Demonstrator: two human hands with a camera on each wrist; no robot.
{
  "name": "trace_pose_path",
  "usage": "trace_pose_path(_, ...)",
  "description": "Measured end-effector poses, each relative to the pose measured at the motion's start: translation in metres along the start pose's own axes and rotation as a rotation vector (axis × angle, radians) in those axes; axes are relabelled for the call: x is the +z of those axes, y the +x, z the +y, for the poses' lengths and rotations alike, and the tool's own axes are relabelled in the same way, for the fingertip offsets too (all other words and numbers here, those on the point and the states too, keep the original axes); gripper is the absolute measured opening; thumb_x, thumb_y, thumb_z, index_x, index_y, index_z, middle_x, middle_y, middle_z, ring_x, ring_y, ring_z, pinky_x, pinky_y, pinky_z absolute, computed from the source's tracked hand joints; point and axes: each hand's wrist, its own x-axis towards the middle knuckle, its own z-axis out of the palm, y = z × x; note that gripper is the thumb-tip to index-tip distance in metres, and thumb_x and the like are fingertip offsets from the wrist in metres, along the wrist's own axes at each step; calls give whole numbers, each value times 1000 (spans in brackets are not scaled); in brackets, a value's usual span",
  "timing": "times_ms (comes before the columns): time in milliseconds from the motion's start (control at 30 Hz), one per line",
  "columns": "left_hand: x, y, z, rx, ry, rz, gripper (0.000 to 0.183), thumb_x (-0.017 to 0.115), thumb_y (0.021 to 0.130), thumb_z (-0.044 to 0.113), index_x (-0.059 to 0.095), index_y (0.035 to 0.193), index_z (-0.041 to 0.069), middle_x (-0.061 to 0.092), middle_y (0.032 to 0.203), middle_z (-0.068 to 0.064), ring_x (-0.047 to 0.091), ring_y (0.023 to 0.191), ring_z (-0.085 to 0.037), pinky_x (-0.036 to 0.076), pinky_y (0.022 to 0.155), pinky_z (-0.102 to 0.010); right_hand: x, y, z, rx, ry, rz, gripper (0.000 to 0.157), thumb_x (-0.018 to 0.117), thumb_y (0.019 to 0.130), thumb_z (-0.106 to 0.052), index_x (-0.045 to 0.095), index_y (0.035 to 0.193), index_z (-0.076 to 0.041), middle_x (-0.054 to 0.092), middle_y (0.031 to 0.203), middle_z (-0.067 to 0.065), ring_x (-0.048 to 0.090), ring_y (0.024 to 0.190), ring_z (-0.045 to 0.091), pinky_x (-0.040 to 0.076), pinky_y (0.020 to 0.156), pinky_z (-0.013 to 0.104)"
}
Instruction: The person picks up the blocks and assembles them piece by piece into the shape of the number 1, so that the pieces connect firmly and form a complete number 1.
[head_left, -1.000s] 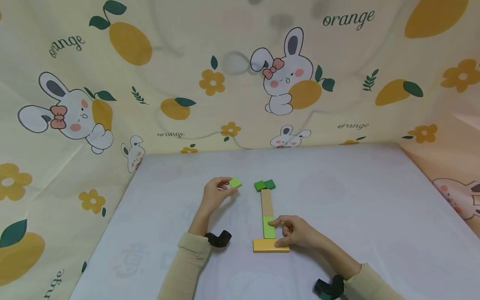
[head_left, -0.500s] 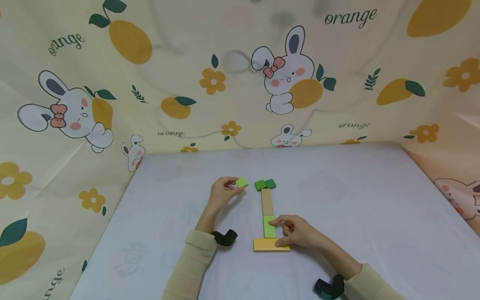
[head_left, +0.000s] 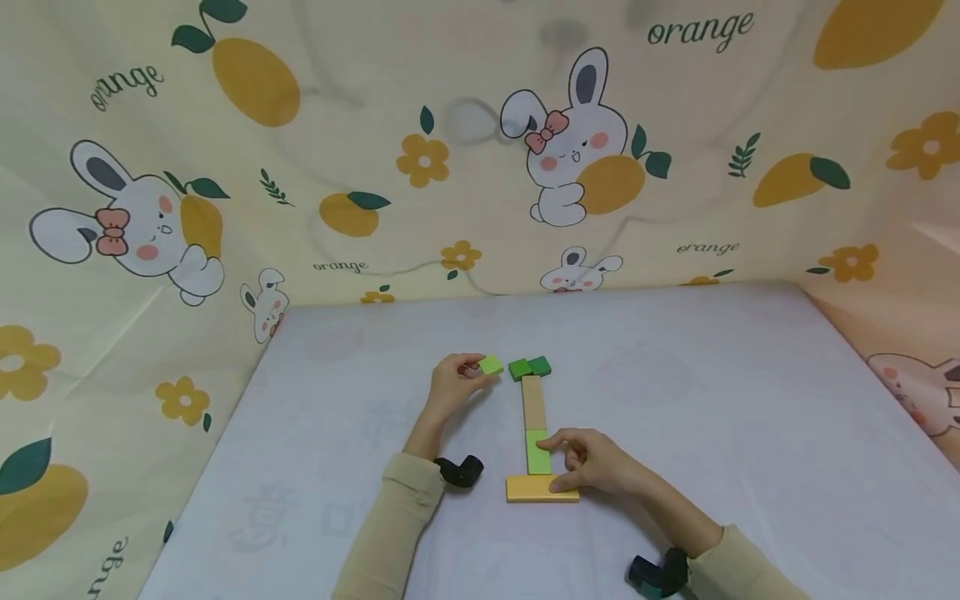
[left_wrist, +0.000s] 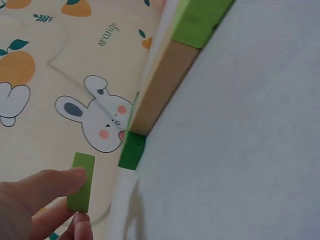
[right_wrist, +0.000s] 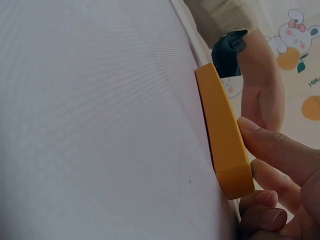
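Observation:
My left hand [head_left: 452, 387] pinches a small light green block [head_left: 491, 365] between thumb and fingers, held just left of two darker green blocks. In the left wrist view that light green block [left_wrist: 81, 182] appears clear of the tabletop. The green block [head_left: 519, 370] and dark green block [head_left: 540, 365] lie at the far end of a tan block [head_left: 533, 403]. Below the tan one come a flat light green block [head_left: 537, 462] and a crosswise yellow block [head_left: 527, 489]. My right hand [head_left: 597, 462] touches the yellow block with its thumb and the flat light green block with its index finger.
The blocks lie on a white-covered table [head_left: 690, 375]. A printed cloth [head_left: 465, 200] with rabbits and oranges hangs behind and along the sides. Each wrist bears a black camera, such as the left wrist camera [head_left: 461, 472].
My left hand has moved right with the small light green block, nearer to the two darker green blocks. The right hand and the blocks on the table stay in place.

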Motion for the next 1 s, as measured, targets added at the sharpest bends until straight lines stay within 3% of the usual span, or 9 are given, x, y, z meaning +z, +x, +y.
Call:
trace_pose_path(500,7,7,-6,87,99,-50,37,78,77,11,69,110,-2,66,96,-19,58,78,-17,44,68,-18,0,0,-4,-12,12,4,55,82,73,-16,62,121,1,37,60,-6,34,56,0,30,53,16)
trace_pose_path(1000,13,7,-6,32,102,-106,37,77,79,10,69,112,-3,66,99,-19,54,80,-15,41,69,-18,1,1,-1,-20,3,11,54,82,73,-15,63,121,1,37,59,-6,34,55,0,31,53,17)
